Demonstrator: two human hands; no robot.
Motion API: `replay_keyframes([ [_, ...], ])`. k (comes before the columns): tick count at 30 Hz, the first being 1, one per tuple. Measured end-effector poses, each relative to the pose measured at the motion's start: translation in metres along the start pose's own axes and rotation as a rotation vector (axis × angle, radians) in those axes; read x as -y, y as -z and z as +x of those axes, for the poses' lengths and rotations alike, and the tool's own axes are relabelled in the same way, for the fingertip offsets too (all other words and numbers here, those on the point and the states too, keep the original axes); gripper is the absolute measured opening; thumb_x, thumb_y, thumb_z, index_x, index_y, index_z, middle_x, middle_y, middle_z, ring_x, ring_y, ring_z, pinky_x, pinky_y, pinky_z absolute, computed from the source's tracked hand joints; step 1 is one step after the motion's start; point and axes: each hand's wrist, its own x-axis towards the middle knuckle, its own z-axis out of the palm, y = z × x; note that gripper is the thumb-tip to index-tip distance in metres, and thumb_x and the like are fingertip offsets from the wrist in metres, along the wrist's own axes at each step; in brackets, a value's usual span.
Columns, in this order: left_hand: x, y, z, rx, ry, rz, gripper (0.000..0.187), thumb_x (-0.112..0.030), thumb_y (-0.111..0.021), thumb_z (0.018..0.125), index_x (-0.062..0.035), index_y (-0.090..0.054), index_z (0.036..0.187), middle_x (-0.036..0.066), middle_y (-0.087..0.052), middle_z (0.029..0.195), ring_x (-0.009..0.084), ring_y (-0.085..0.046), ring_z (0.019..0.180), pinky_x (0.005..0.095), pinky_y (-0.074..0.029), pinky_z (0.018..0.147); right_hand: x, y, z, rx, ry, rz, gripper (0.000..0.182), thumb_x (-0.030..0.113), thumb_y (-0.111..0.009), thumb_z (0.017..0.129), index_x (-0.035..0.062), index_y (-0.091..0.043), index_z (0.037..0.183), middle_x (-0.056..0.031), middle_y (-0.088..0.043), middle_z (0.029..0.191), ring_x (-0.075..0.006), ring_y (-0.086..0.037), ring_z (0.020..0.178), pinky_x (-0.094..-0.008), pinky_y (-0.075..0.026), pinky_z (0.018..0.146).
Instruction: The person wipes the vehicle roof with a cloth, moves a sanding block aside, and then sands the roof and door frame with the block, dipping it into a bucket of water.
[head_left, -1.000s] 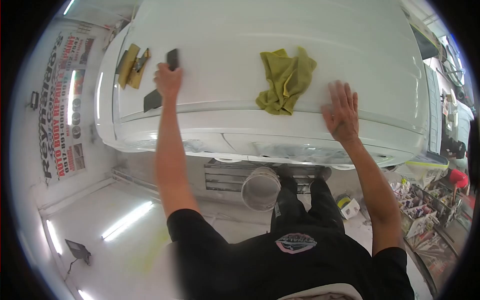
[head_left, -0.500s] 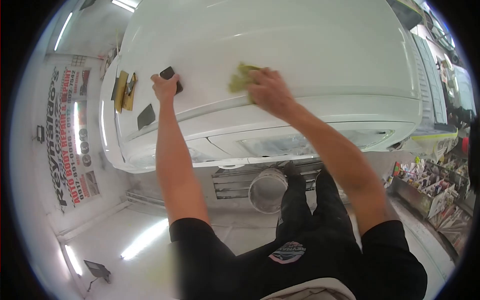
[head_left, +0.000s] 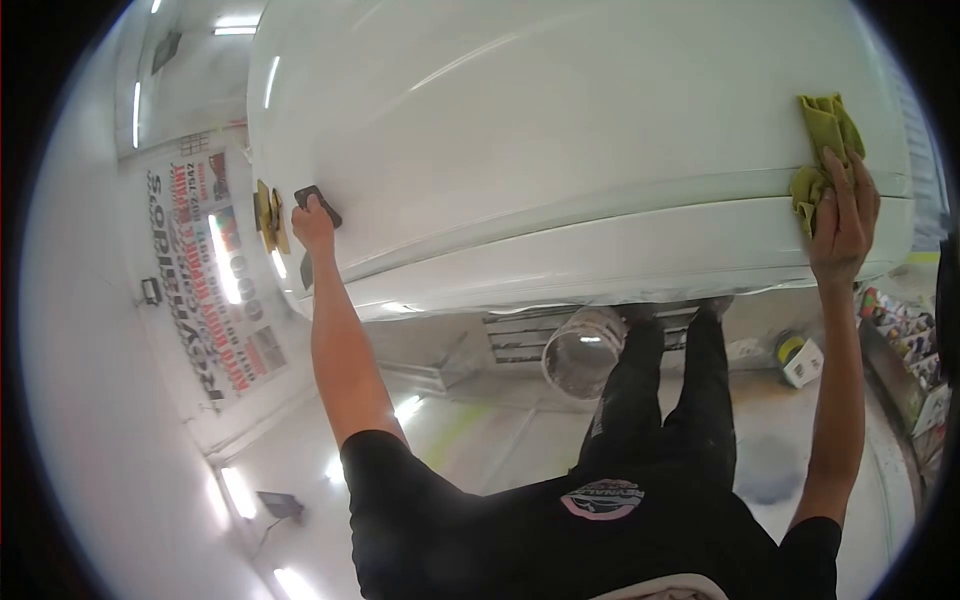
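My right hand [head_left: 843, 222] presses a yellow-green cloth [head_left: 828, 125] onto the white car hood [head_left: 560, 130] near its right side. The cloth is bunched, with one fold under the fingers and another part beyond the fingertips. Far to the left, my left hand [head_left: 314, 225] is closed around a flat black phone-shaped object [head_left: 327, 212] resting on the hood. Yellow-brown pieces [head_left: 271, 217] lie on the hood's left edge, just left of that hand. A dark grey sheet [head_left: 307, 270] shows partly behind my left wrist.
A white bucket [head_left: 583, 352] stands on the floor by a slatted grate [head_left: 510, 336], close to my feet. At right is a shelf with assorted items [head_left: 905, 345]. A printed banner [head_left: 215, 270] hangs on the left wall, and a lamp [head_left: 280, 505] stands below it.
My right hand has swept the cloth from the middle of the hood to its right side. My left hand stays on the black object. The view has shifted rightward.
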Motion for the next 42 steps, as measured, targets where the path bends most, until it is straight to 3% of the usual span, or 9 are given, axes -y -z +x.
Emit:
replay_keyframes([
  [13,-0.233,-0.005,-0.118,0.000,-0.254,-0.083,0.034,-0.024,-0.064,0.100,0.0071,-0.064,0.088,0.020,-0.070,0.078,0.0354,-0.067,0.070,0.0467,-0.051,0.068,-0.001,0.017,0.000,0.180,-0.054,0.072,0.040,0.002,-0.056,0.089,0.0027,-0.073,0.125,-0.0187,-0.065,0.135,-0.0363,-0.059,0.127,-0.0452,-0.045,0.111],
  [18,-0.324,-0.011,-0.177,0.075,-0.290,-0.192,0.032,-0.022,-0.061,0.103,0.0058,-0.060,0.088,0.016,-0.064,0.072,0.0279,-0.060,0.064,0.0433,-0.048,0.064,-0.002,0.006,-0.002,0.028,-0.106,0.198,0.043,0.012,-0.064,0.073,0.0084,-0.077,0.113,-0.0170,-0.065,0.130,-0.0361,-0.061,0.117,-0.0501,-0.049,0.103],
  [27,-0.488,-0.021,-0.319,0.159,-0.683,-0.403,0.036,-0.026,-0.063,0.102,0.0057,-0.059,0.084,0.011,-0.060,0.068,0.0197,-0.054,0.060,0.0392,-0.044,0.059,-0.005,0.003,-0.008,-0.077,-0.132,0.268,0.039,0.016,-0.071,0.070,0.0086,-0.077,0.108,-0.0133,-0.065,0.128,-0.0338,-0.062,0.115,-0.0496,-0.051,0.100],
  [29,-0.518,-0.029,-0.350,0.084,-0.893,-0.373,0.029,-0.025,-0.062,0.102,-0.0001,-0.056,0.087,0.015,-0.057,0.058,0.0302,-0.056,0.048,0.0439,-0.042,0.051,-0.006,-0.001,-0.011,-0.101,-0.118,0.261,0.037,0.017,-0.073,0.071,0.0088,-0.077,0.107,-0.0124,-0.065,0.127,-0.0332,-0.062,0.115,-0.0494,-0.052,0.099],
  [31,-0.550,-0.010,-0.376,0.376,-0.812,-0.388,0.031,-0.024,-0.058,0.106,-0.0006,-0.053,0.086,0.015,-0.060,0.062,0.0291,-0.060,0.053,0.0437,-0.044,0.052,-0.008,-0.003,-0.014,-0.134,-0.092,0.235,0.036,0.018,-0.073,0.072,0.0091,-0.077,0.107,-0.0113,-0.065,0.127,-0.0327,-0.062,0.115,-0.0494,-0.052,0.099],
  [33,-0.548,-0.013,-0.372,0.397,-0.907,-0.557,0.029,-0.022,-0.058,0.106,-0.0016,-0.053,0.086,0.014,-0.059,0.060,0.0312,-0.058,0.048,0.0405,-0.042,0.048,-0.008,0.007,-0.013,-0.077,-0.087,0.243,0.041,0.004,-0.062,0.077,0.0085,-0.077,0.115,-0.0136,-0.068,0.128,-0.0349,-0.064,0.117,-0.0457,-0.052,0.102],
  [36,-0.494,0.007,-0.344,0.398,-0.757,-0.675,0.029,-0.024,-0.065,0.102,0.0044,-0.061,0.096,0.004,-0.064,0.078,0.0108,-0.053,0.067,0.0354,-0.044,0.059,-0.014,0.010,-0.015,-0.041,-0.033,0.279,0.042,0.000,-0.061,0.082,0.0087,-0.077,0.120,-0.0139,-0.068,0.130,-0.0338,-0.063,0.123,-0.0455,-0.050,0.105],
  [39,-0.359,0.024,-0.265,0.168,-0.408,-0.567,0.030,-0.025,-0.066,0.103,0.0021,-0.067,0.115,0.008,-0.071,0.099,0.0127,-0.066,0.088,0.0292,-0.055,0.078,-0.042,0.022,-0.023,0.082,0.073,0.245,0.044,-0.003,-0.060,0.085,0.0071,-0.074,0.125,-0.0146,-0.067,0.134,-0.0330,-0.061,0.129,-0.0456,-0.048,0.110],
  [42,-0.133,0.027,-0.143,-0.038,-0.148,-0.180,0.054,-0.044,-0.064,0.100,0.0024,-0.064,0.129,0.018,-0.068,0.117,0.0272,-0.070,0.090,0.0348,-0.057,0.074,-0.098,0.038,-0.035,0.190,0.151,0.071,0.040,-0.004,-0.053,0.093,0.0022,-0.071,0.128,-0.0193,-0.065,0.137,-0.0346,-0.059,0.131,-0.0475,-0.045,0.114],
])
